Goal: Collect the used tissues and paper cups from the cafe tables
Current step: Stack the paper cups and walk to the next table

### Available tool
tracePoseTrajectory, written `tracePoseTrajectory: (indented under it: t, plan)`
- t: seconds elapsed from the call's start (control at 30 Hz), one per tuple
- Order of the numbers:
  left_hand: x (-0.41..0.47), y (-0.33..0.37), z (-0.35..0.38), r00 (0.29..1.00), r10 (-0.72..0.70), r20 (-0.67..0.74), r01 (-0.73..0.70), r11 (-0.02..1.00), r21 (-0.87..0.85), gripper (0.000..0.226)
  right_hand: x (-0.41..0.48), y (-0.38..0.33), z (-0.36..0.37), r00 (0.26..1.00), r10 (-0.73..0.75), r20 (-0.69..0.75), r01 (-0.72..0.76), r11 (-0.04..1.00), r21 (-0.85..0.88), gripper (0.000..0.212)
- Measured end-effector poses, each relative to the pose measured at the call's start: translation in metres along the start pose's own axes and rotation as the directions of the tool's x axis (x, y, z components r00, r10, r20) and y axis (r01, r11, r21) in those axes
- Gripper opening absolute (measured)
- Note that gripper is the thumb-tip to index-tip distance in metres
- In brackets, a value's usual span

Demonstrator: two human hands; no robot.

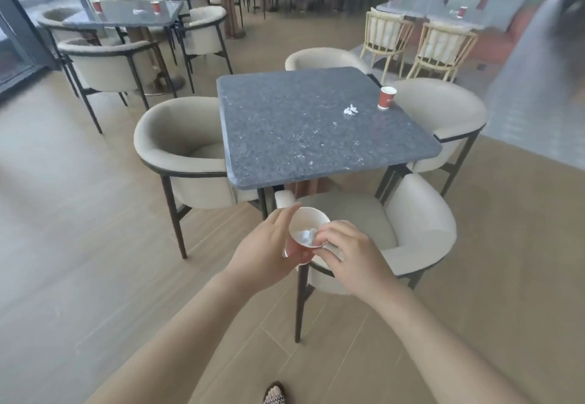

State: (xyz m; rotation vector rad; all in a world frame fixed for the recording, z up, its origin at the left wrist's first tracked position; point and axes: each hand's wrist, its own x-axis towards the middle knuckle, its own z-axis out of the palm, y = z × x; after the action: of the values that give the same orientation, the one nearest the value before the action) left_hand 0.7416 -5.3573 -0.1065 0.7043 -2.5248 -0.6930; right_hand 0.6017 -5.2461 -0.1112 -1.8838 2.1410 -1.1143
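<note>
Grey speckled table [300, 137], red cup [386, 97] near tissue [350, 110]; left fingers [281, 220] around held cup [306, 218], right fingers [329, 233] clenched on wad [305, 235].

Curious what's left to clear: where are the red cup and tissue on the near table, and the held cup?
red cup [386, 100]: head view, red side wall.
tissue [350, 110]: head view, middle of wad.
held cup [308, 218]: head view, white inner wall.

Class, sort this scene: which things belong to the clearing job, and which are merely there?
Job: red paper cup and crumpled white tissue on the speckled grey table; tissue-filled paper cup in the left hand.
Merely there: cream armchairs, rattan chairs.
</note>
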Motion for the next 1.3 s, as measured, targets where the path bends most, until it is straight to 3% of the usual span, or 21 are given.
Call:
tracePoseTrajectory:
  t: [0.2,0.53,0.93,1.3]
  plan:
    - [0.079,0.015,0.058,0.978,0.143,0.15,-0.13,0.988,-0.089,0.076,0.0,0.06,-0.035,0.983,0.171,-0.071,-0.177,0.981,-0.084,0.006]
    - [0.161,0.109,0.183,0.902,0.28,0.329,-0.237,0.957,-0.167,0.071,-0.061,0.176,-0.118,0.892,0.382,-0.241,-0.416,0.903,-0.11,0.011]
    - [0.257,0.297,0.347,0.893,0.283,0.35,-0.201,0.946,-0.253,0.075,-0.136,0.351,-0.293,0.866,0.405,-0.294,-0.463,0.871,-0.164,0.008]
    - [0.33,0.379,0.425,0.871,0.271,0.411,-0.155,0.943,-0.293,0.067,-0.154,0.453,-0.371,0.826,0.445,-0.346,-0.514,0.846,-0.138,0.01]
